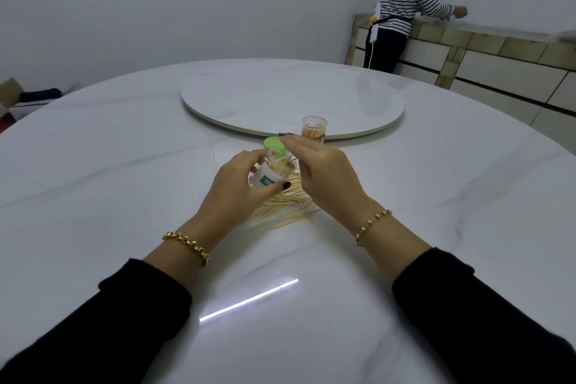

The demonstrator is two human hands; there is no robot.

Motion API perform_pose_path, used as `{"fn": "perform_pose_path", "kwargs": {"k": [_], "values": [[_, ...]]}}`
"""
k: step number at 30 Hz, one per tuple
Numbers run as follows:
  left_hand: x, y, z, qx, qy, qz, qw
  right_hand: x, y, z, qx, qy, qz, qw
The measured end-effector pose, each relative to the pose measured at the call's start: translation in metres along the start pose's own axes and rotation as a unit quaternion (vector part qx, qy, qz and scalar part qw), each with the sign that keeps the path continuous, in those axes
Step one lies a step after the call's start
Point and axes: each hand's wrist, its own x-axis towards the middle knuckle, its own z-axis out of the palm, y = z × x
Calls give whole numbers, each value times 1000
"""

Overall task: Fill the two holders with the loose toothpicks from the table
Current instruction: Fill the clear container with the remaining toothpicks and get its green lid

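My left hand (241, 188) grips a clear toothpick holder (270, 172) with a white label, tilted toward the right, with toothpicks showing in its mouth. A green lid (273, 144) sits just behind it. My right hand (324, 178) hovers at the holder's mouth, fingers pinching a few toothpicks there. A pile of loose toothpicks (285, 204) lies on the white table (124, 196) under and between both hands. A second clear holder (314, 133) with an orange label stands upright behind my right hand, holding toothpicks.
A round white turntable (249, 93) lies on the middle of the table beyond the holders. A person in a striped top (405, 6) stands at a sideboard (498, 62) at the back right. A cardboard box (18, 100) sits at the far left.
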Motion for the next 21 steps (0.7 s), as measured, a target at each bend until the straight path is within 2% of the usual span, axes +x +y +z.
{"fn": "perform_pose_path", "kwargs": {"k": [4, 7, 9, 11, 14, 21], "values": [[0, -1, 0, -8, 1, -6, 1000, -3, -2, -1, 122, 15, 147, 981], [0, -1, 0, -13, 4, -5, 1000, -5, -11, -1, 238, -22, 263, 935], [0, -1, 0, -17, 6, -4, 1000, -7, -15, -1, 295, -47, 296, 907], [0, -1, 0, -16, 8, -3, 1000, -8, -20, 2, 328, -72, 294, 895], [1, -3, 0, -17, 10, -5, 1000, -12, -25, 10, 338, -106, 258, 899], [1, -4, -2, -17, 19, -16, 1000, -12, -30, 13, 237, -81, 187, 950]]}}
